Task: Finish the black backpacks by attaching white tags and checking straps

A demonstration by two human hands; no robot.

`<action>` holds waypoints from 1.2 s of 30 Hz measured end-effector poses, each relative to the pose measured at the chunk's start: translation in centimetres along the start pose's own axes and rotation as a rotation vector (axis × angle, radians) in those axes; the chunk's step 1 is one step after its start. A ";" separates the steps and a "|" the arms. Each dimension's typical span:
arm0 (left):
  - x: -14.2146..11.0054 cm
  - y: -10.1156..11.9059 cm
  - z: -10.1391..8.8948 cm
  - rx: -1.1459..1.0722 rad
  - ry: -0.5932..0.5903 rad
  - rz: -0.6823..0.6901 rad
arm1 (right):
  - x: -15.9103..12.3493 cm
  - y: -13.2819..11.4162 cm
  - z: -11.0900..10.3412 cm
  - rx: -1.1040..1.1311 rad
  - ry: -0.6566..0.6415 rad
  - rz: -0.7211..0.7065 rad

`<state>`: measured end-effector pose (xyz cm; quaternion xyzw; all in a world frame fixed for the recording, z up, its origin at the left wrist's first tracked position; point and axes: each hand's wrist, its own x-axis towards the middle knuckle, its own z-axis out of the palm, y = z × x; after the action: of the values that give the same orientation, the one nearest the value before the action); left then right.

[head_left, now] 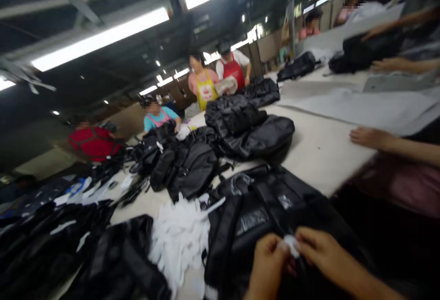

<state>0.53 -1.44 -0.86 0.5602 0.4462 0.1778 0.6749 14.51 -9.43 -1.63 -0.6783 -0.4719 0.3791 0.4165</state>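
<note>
While resting on a black backpack, left hand, right hand, both pinching a white tag.

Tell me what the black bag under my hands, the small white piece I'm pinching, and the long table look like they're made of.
Black bag: likely a woven synthetic like nylon, faintly glossy, with soft folds and flat straps. Small white piece, pinched between the left hand and right hand: thin and matte, paper or light fabric; too blurred to tell which. Table: smooth, pale, matte top, possibly laminate or painted board.
</note>
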 end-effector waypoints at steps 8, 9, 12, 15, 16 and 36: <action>-0.5 -2.4 1.0 -0.278 -0.076 -0.153 | -0.2 2.1 -0.2 0.212 -0.128 0.222; -0.7 -2.5 1.0 -0.307 -0.070 -0.158 | -0.3 2.0 -0.2 0.194 -0.123 0.210; -1.2 -2.9 0.9 -0.360 -0.058 -0.154 | -0.6 1.9 0.0 0.140 -0.105 0.162; -1.3 -3.2 0.6 -0.401 -0.062 -0.158 | -0.7 2.2 0.1 0.094 -0.100 0.121; -1.3 -3.2 0.5 -0.422 -0.070 -0.163 | -0.7 2.3 0.1 0.084 -0.101 0.110; -1.0 -2.8 0.8 -0.412 -0.133 -0.252 | -0.9 2.1 0.5 0.012 -0.096 0.053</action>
<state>-0.10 -3.51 -3.04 0.3611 0.4215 0.1425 0.8196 14.44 -10.64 -3.64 -0.6690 -0.4708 0.4252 0.3874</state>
